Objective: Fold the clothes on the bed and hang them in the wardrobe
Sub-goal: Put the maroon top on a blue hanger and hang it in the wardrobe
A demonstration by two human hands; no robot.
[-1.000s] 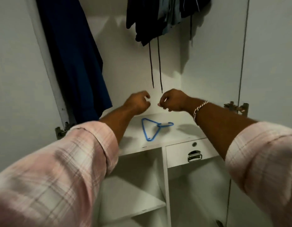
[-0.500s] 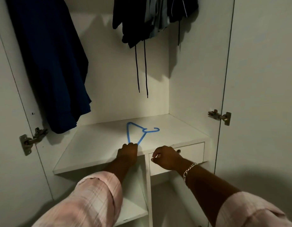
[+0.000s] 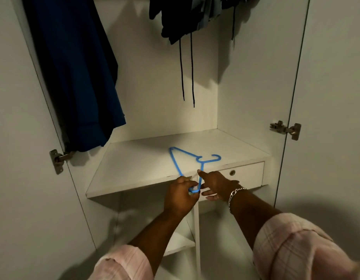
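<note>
- Blue garment [image 3: 78,73] — it hangs at the far left of the wardrobe, well above the shelf [image 3: 134,164], its hem near the left door hinge [image 3: 58,160]. It is well apart from both hands, so I judge it little at risk unless the hanger is swung high to the left on the way out.
- Left hand [image 3: 180,196] — its fingers are curled round the near corner of the blue hanger [image 3: 187,158], which sticks out past the shelf's front edge. Only this one corner is held, so the hanger could pivot and droop as it leaves the shelf, or twist out of the fingers if pulled quickly.
- The hanger itself lies flat on the shelf, its far corner pointing to the back wall and its hook [image 3: 212,158] to the right, just behind the drawer [image 3: 243,172]. If it is dragged rather than lifted, the hook could catch on the shelf's front edge.
- Right hand [image 3: 215,185] — just right of the hanger's near arm, forefinger stretched out at the shelf edge and the other fingers loosely spread, holding nothing. I cannot tell whether the fingertip touches the plastic. Being so close, it could knock the hanger sideways.
- Dark clothes [image 3: 191,15] hang far up at the right, with two cords [image 3: 187,73] dangling above the shelf — a raised hook could snag them.
</note>
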